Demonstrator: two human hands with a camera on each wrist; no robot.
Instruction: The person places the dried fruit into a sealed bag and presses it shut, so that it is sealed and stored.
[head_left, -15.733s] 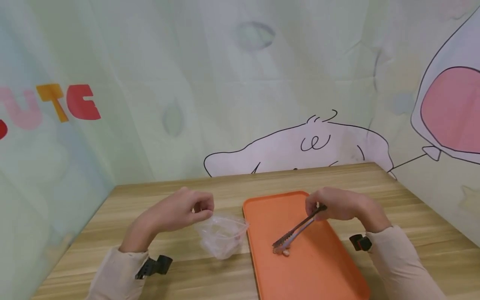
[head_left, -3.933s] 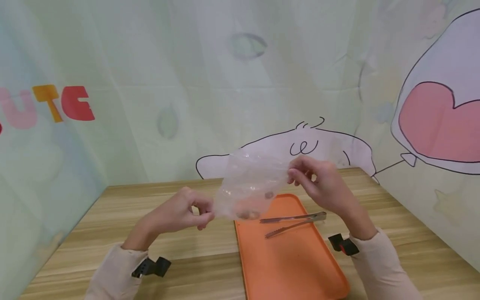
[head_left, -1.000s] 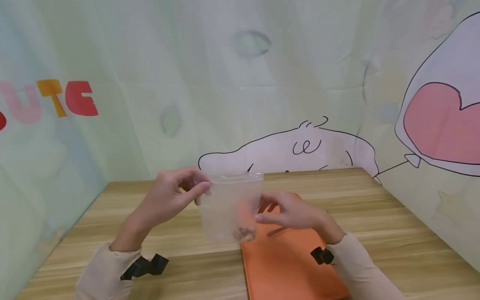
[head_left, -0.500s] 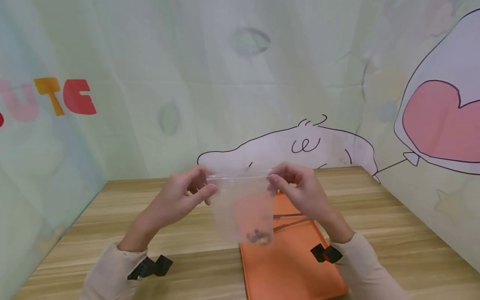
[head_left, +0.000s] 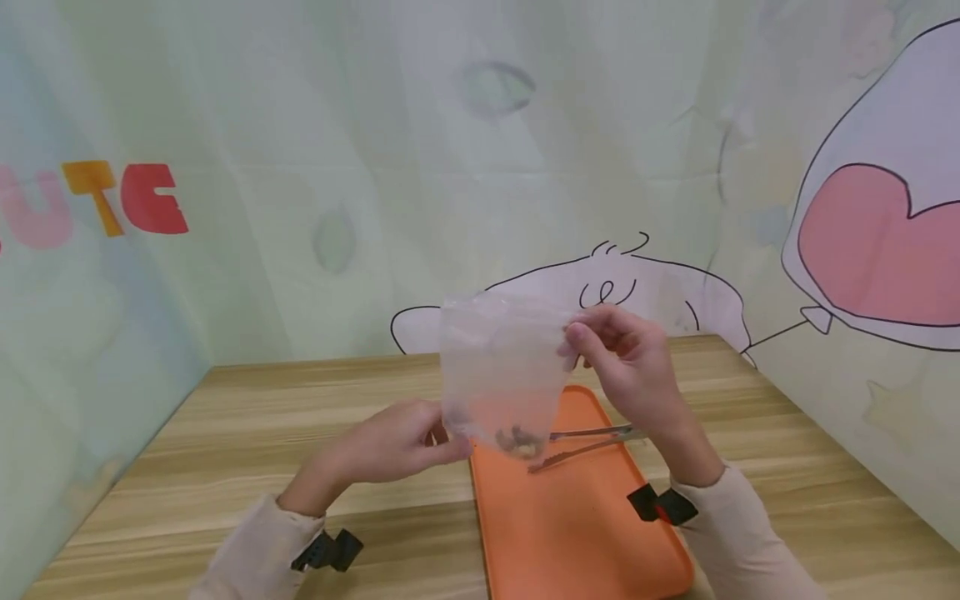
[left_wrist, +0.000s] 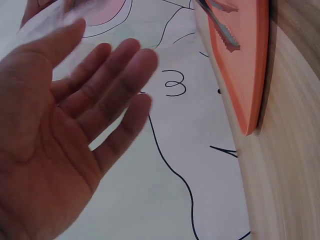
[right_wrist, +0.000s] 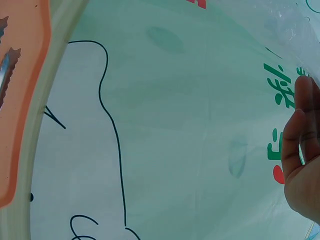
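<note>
In the head view, a clear zip bag [head_left: 502, 358] hangs tilted above the table, its upper right corner pinched between my right hand's [head_left: 633, 367] thumb and fingers. Several small dark and pale pieces [head_left: 521, 442] have gathered at its bottom; their kind is too blurred to read. My left hand [head_left: 397, 442] is at the bag's lower left edge. The left wrist view shows that hand [left_wrist: 75, 120] with fingers loosely extended and thumb apart, the bag's film [left_wrist: 65, 25] beyond it. Metal tongs [head_left: 555, 460] lie spread behind the bag, on an orange tray [head_left: 570, 533].
The tray lies lengthwise on a wood-grain table [head_left: 300, 417], right of the middle. A printed cloth backdrop [head_left: 337, 125] rises behind the table's far edge and along both sides. Each sleeve carries a black wrist mount [head_left: 327, 550].
Earlier my right hand held the tongs; these now lie on the tray. Half a second ago both hands held the bag's top corners. My left hand has since dropped to its lower left, and the bag tilts.
</note>
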